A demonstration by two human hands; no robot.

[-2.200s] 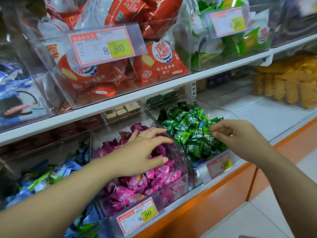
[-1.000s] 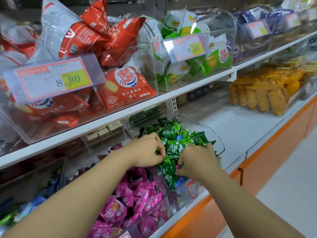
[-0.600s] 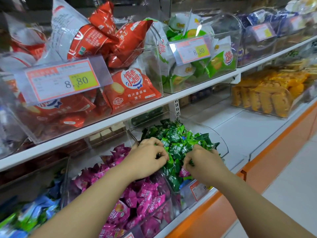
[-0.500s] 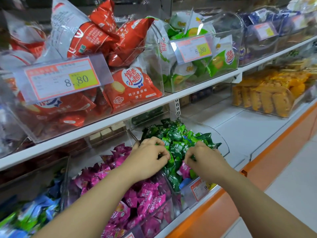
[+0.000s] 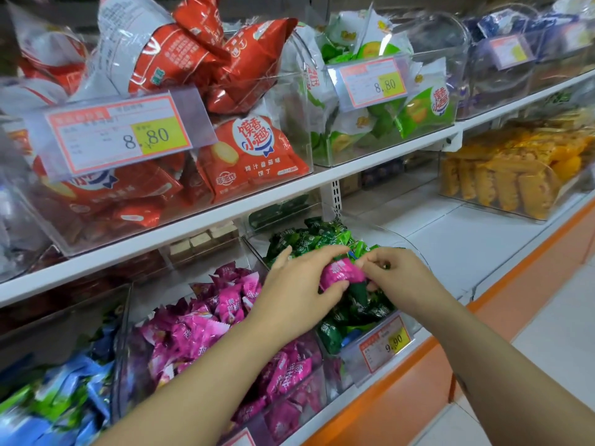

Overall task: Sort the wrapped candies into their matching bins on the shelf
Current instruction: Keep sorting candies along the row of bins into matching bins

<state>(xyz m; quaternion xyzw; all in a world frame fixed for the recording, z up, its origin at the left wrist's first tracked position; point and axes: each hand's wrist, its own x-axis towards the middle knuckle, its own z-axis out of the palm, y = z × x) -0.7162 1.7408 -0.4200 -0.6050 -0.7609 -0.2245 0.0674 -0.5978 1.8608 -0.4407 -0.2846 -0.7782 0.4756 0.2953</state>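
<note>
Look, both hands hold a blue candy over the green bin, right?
No. The candy is pink, not blue. The head view shows the left hand and right hand holding it over the green bin.

Two white shelves run across in front of me. On the upper shelf (image 5: 225, 217) clear bins stand side by side: the red bin (image 5: 289, 101) full of snack bags, the green-and-white bin (image 5: 457, 59), then a far bin (image 5: 547, 53) with blue packs. The lower shelf (image 5: 450, 239), edged in orange, carries the blue bin (image 5: 80, 320), pink bin (image 5: 124, 349) and green bin (image 5: 402, 239) touching in a row, a bare white stretch, then the yellow bin (image 5: 450, 188).
</note>
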